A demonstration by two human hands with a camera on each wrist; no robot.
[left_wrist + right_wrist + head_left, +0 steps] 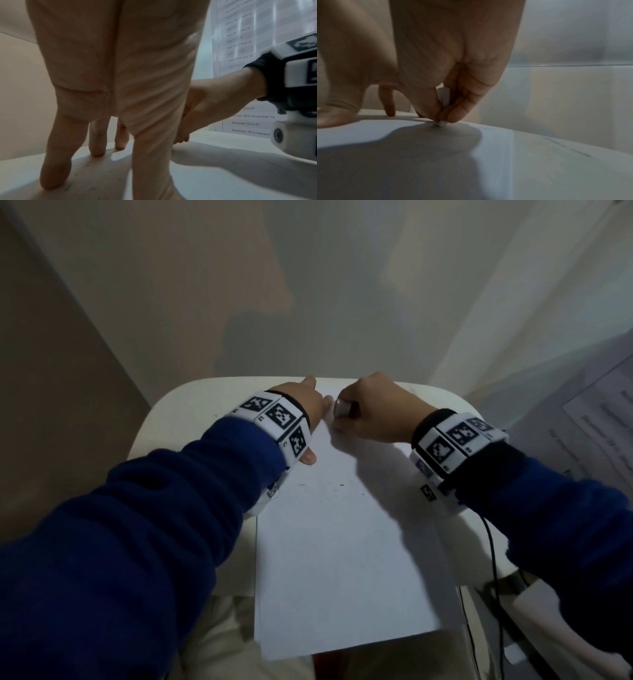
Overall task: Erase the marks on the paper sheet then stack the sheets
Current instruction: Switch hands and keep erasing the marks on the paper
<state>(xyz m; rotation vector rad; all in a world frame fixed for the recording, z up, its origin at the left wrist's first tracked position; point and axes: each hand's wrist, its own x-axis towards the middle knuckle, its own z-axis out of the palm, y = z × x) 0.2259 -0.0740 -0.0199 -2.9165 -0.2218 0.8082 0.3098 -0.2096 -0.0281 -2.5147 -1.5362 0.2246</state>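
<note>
- While the left hand [310, 405] lies flat with fingers [56, 155] straight and spread, it presses the paper sheet [342, 542] down near its far left edge; thumb tip rests on the sheet.
- Right hand [370, 412] is curled round a small white eraser [443, 97], pinched between thumb and fingertips [453, 115]; eraser's lower end touches the sheet near its far edge.
- Hands sit close side by side at the far end of the sheet, nearly touching.
- Sheet lies on a small white table [164, 419] with rounded corners; its near end overhangs the table edge toward the person.
- Faint dark specks show mid-sheet [339, 486]; marks too small to read.
- Both wrists carry white bands with black-and-white tags; sleeves are dark blue.
- Printed date list [247, 116] hangs on the wall to the right.
- Black cable [495, 563] runs down from the right wrist.
</note>
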